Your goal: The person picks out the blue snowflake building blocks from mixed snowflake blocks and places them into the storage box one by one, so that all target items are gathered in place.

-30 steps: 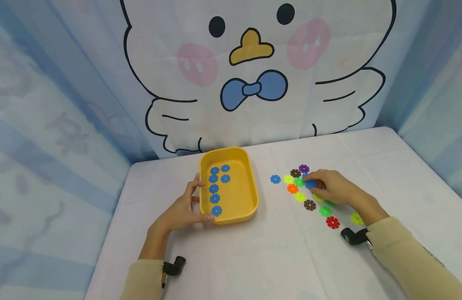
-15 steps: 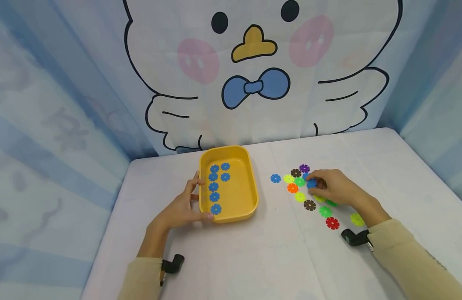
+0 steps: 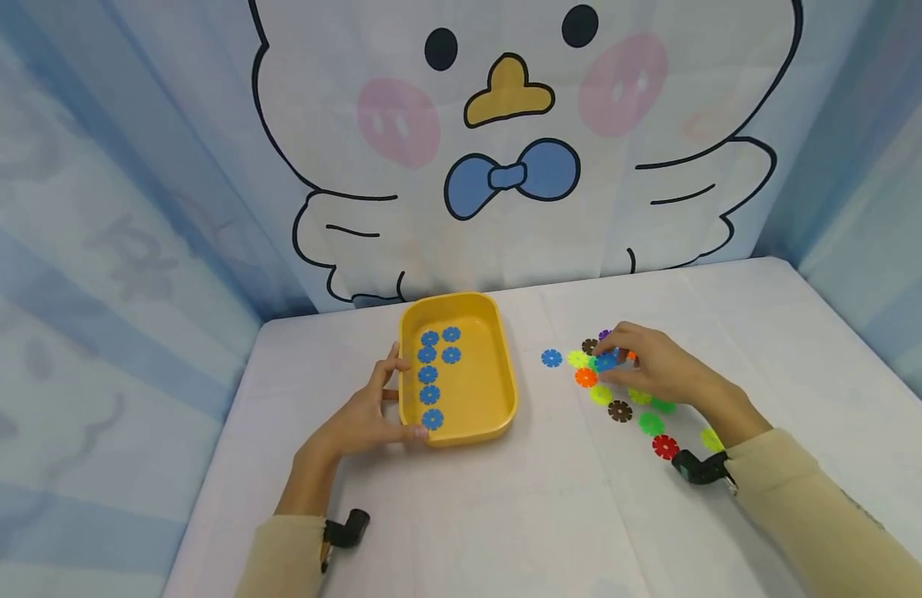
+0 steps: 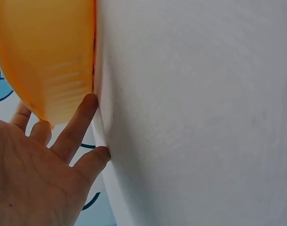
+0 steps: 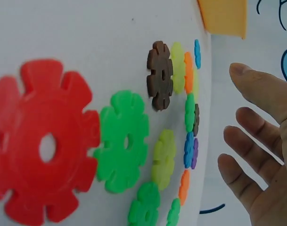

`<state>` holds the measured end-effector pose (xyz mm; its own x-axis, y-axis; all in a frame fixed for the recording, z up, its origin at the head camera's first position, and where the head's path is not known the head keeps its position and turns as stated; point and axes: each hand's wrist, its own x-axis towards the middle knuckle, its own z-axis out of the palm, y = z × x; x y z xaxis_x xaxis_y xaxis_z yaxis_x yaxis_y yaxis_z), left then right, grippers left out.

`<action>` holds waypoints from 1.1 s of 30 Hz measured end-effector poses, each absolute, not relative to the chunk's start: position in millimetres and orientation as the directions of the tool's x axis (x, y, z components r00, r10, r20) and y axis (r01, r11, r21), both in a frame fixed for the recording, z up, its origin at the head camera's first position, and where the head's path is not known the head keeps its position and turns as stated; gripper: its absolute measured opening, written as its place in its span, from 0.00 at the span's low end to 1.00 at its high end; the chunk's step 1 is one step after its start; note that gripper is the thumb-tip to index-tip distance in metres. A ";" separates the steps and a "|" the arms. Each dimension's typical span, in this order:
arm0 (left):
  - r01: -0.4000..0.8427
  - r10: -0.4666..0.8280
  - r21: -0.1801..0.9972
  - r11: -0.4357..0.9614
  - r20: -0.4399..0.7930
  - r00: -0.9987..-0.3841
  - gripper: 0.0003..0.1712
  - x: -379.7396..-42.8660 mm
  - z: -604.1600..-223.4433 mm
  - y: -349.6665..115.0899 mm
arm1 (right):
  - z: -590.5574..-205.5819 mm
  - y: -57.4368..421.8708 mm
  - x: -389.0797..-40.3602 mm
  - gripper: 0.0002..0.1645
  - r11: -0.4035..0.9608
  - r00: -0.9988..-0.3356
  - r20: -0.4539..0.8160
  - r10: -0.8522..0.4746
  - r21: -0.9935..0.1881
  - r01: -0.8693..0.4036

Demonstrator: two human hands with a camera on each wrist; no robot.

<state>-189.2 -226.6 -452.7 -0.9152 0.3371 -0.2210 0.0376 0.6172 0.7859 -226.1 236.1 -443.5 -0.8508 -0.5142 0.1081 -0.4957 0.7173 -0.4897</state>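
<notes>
On the table stands a yellow tray (image 3: 485, 365) with several blue flower-shaped discs (image 3: 428, 374) lying in it. My left hand (image 3: 365, 415) holds its left side, fingers at the left rim and thumb at the near corner; in the left wrist view the fingers (image 4: 76, 127) lie against the tray's outer wall. My right hand (image 3: 659, 365) reaches over a group of coloured discs, with a blue disc (image 3: 605, 361) showing between thumb and fingers. In the right wrist view that hand's thumb and fingers are apart with no disc visible between them, so I cannot tell whether it grips the disc.
A single blue disc (image 3: 551, 358) lies between tray and group. Nearby are an orange disc (image 3: 586, 378), a dark brown disc (image 3: 620, 411), a green disc (image 3: 651, 423) and a red disc (image 3: 665, 447). A curtain with a cartoon bird stands behind the table.
My right hand has moved left and slightly away from me, and the blue disc at its fingertips shifted left too. An orange disc now shows beneath the hand. The left hand and tray stay put.
</notes>
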 end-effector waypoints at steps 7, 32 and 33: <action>0.050 0.339 0.776 0.628 -0.216 -0.916 0.60 -188.5 -452.2 -226.4 | -432.9 220.9 -228.0 0.20 0.679 -0.821 0.127 -0.556 -0.499 -0.538; 0.045 0.343 0.785 0.617 -0.218 -0.913 0.59 -188.4 -451.0 -226.5 | -397.3 179.2 -250.5 0.24 0.671 -0.823 0.130 -0.553 -0.515 -0.533; 0.046 0.343 0.785 0.618 -0.217 -0.914 0.59 -188.4 -450.9 -226.6 | -397.3 177.7 -251.2 0.24 0.670 -0.820 0.133 -0.556 -0.513 -0.537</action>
